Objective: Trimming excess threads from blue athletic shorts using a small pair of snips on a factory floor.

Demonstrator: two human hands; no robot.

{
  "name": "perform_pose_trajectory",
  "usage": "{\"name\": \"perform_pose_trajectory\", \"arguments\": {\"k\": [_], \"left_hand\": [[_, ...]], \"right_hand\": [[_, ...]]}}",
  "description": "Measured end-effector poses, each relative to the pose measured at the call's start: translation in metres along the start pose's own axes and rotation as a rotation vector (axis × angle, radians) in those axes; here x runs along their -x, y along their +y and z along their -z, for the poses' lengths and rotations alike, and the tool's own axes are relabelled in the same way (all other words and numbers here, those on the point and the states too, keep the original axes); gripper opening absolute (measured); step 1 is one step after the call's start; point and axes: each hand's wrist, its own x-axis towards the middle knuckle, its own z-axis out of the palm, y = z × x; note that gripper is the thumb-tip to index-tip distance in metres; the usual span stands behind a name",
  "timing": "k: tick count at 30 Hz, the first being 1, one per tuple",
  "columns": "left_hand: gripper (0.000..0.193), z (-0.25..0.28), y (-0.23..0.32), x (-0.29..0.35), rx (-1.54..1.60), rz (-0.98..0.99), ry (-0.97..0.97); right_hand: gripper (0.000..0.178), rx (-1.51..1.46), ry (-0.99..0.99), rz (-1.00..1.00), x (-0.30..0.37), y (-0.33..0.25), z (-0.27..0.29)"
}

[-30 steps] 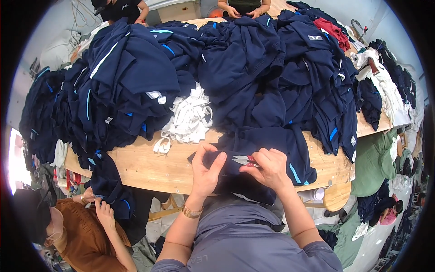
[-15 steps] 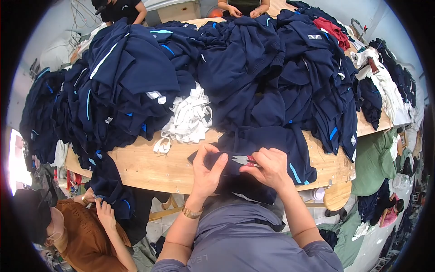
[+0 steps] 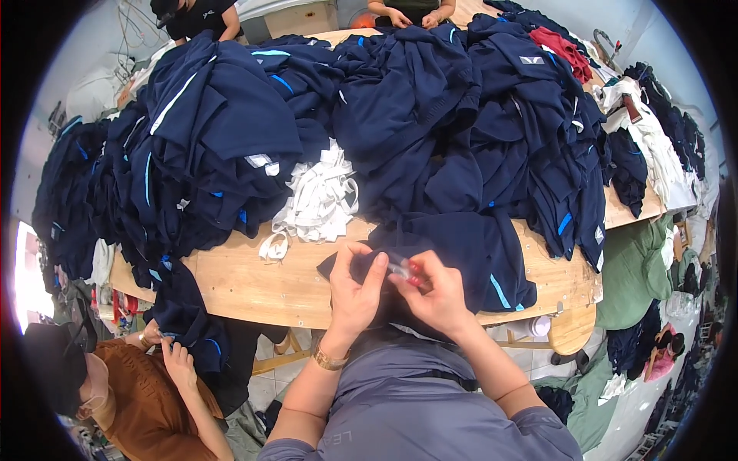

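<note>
My left hand (image 3: 355, 290) pinches the edge of a navy garment (image 3: 453, 238) between thumb and fingers. That garment lies over the table's near edge and hangs toward my lap, with a light blue stripe at its right side. In my right hand (image 3: 437, 296) is a pair of red-handled thread snips (image 3: 413, 273), closed in by the fingers. Their blades are smeared by motion and reach the cloth beside my left thumb. Just beyond my left hand, a heap of white fabric strips (image 3: 315, 203) rests on the wooden table (image 3: 246, 280).
Large piles of navy garments (image 3: 223, 115) cover the table's far side. A co-worker in brown (image 3: 154, 392) handles navy cloth at the left. Two more people stand across the table. Green cloth (image 3: 634, 276) hangs at the right, near a wooden stool (image 3: 573, 330).
My right hand has moved left with the snips, bringing them up to the cloth at my left thumb. My left hand keeps its pinch on the garment.
</note>
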Motion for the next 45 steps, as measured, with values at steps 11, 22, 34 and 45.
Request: {"name": "perform_pose_trajectory", "arguments": {"k": [11, 22, 34, 45], "left_hand": [[0.016, 0.009, -0.015, -0.012, 0.264, 0.065, 0.058], [0.014, 0.009, -0.012, -0.01, 0.355, 0.105, -0.02], [0.014, 0.009, -0.005, -0.01, 0.284, 0.083, -0.064], [0.011, 0.011, 0.008, -0.015, 0.276, 0.211, -0.035]], "right_hand": [[0.022, -0.414, -0.464, -0.017, 0.015, -0.011, 0.023], [0.036, 0.288, 0.085, 0.33, 0.003, 0.024, 0.015], [0.037, 0.186, 0.04, 0.272, 0.001, 0.026, 0.019], [0.034, 0.045, -0.059, 0.073, 0.001, 0.022, 0.027]]}}
